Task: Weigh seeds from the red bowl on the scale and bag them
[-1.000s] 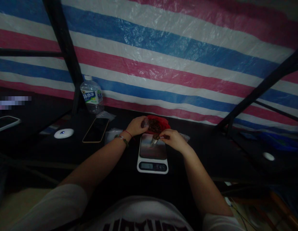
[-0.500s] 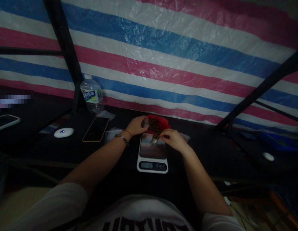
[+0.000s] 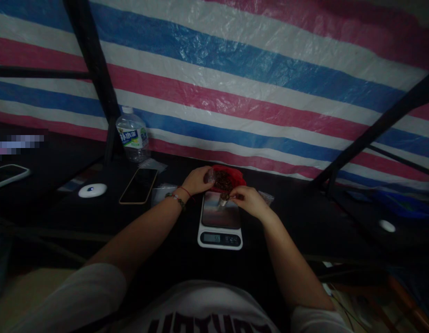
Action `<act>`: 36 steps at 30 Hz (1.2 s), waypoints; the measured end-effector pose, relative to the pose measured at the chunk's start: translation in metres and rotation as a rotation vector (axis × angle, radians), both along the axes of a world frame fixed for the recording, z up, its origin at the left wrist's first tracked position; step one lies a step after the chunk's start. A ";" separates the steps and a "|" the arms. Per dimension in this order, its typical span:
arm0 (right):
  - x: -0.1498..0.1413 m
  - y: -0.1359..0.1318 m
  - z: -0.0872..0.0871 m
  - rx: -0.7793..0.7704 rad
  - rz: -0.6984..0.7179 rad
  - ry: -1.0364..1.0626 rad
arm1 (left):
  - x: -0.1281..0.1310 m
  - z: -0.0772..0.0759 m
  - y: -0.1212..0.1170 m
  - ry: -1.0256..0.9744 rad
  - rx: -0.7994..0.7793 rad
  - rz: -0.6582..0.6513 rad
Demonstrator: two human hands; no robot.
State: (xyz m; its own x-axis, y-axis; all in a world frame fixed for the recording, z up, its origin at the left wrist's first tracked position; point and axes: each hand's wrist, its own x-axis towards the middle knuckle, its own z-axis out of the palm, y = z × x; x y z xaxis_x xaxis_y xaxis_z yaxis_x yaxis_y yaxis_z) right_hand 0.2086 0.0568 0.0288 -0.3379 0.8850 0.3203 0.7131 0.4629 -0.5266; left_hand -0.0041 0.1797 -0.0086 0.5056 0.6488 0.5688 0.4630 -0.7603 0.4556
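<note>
A white digital kitchen scale (image 3: pixel 220 219) lies on the dark table in front of me, its display lit. A small pale container (image 3: pixel 223 202) stands on the scale's platform. Behind the scale is a red bag (image 3: pixel 231 175) holding dark brown bits. My left hand (image 3: pixel 197 181) is curled around the bag's left edge, with something clear at its fingertips. My right hand (image 3: pixel 247 200) is pinched beside the small container, fingertips touching its rim. What the pinch holds is too small to make out.
A water bottle (image 3: pixel 132 135) stands at the back left by a black pole (image 3: pixel 93 78). A phone (image 3: pixel 138 186) and a white round device (image 3: pixel 92 190) lie left of the scale. Another phone (image 3: pixel 8 174) lies at the far left. A striped tarp (image 3: pixel 256 83) hangs behind.
</note>
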 end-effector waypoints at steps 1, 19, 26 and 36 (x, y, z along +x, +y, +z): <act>0.000 0.000 0.000 -0.003 -0.005 0.000 | 0.000 0.000 0.000 0.001 0.000 -0.001; 0.019 0.005 -0.001 0.012 -0.061 0.015 | -0.001 -0.001 0.001 0.011 0.006 -0.021; 0.028 0.015 -0.017 0.039 -0.067 0.064 | -0.001 -0.003 0.003 0.002 0.043 -0.036; 0.028 0.023 -0.037 -0.007 -0.044 0.269 | 0.000 -0.003 0.002 -0.022 -0.008 -0.044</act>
